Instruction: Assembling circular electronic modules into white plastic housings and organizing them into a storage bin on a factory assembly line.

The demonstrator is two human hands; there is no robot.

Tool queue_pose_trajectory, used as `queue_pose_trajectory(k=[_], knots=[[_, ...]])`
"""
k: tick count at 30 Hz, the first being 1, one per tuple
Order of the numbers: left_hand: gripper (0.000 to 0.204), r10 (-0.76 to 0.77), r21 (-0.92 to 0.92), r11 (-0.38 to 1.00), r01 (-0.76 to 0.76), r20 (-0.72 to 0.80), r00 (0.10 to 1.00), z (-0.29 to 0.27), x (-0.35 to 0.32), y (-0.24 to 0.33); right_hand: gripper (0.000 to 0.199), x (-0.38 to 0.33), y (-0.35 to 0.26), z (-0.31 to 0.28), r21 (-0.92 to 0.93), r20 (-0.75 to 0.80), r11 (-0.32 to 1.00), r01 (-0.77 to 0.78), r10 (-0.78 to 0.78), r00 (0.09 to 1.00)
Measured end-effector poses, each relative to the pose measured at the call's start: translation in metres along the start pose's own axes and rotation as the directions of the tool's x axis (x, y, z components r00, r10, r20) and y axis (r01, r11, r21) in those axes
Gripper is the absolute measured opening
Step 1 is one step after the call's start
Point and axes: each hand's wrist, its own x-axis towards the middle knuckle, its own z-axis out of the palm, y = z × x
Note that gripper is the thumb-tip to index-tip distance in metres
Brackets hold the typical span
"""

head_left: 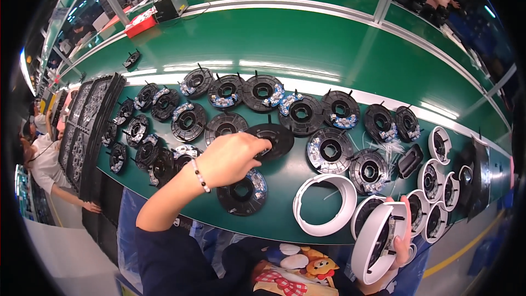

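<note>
The left hand, a beaded bracelet at its wrist, grips a black plastic disc between thumb and fingers. The disc is tilted over the middle of the green workbench, among the laid-out parts; whether it carries a circuit board cannot be determined. The right hand grips a white ring housing, tipped on its side at the near edge, toward the right; a black insert shows inside.

Black discs with blue circuit boards lie in loose rows from the left end to right of centre. A bare white ring rests by the near edge, just left of the gripped housing. Further white housings with black inserts are clustered near the right end, beside a black oblong cup. Black trays of parts stand at the left end.
</note>
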Motion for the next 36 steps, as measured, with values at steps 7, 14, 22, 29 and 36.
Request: queue_pose_trajectory(k=[7,14,22,29,36], knots=[[0.031,0.11,0.077,0.992,-0.1,-0.127,0.986,0.049,-0.004,-0.006,0.079,-0.026,0.008,0.022,0.056,0.057,0.992,-0.111,0.108,0.993],[0.04,0.053,0.005,0.998,-0.055,-0.386,0.921,0.045,-0.035,0.015,0.076,-0.036,0.033,0.046,-0.055,0.216,0.991,-0.118,0.127,0.968],[0.042,-0.44,-0.975,0.134,-0.175,-0.217,0.871,0.077,-0.173,0.066,0.065,-0.076,0.103,0.089,-0.324,0.7,0.941,0.099,0.168,0.694],[0.036,-0.836,-0.86,-0.226,-0.458,-0.07,0.544,0.121,-0.297,0.031,0.067,-0.102,0.135,0.105,-0.439,0.849,0.859,0.263,0.3,0.436],[0.037,-0.889,-0.884,-0.068,-0.462,0.264,-0.375,0.266,-0.499,-0.088,0.033,-0.105,0.121,0.091,-0.433,0.857,0.593,0.679,0.04,0.513]])
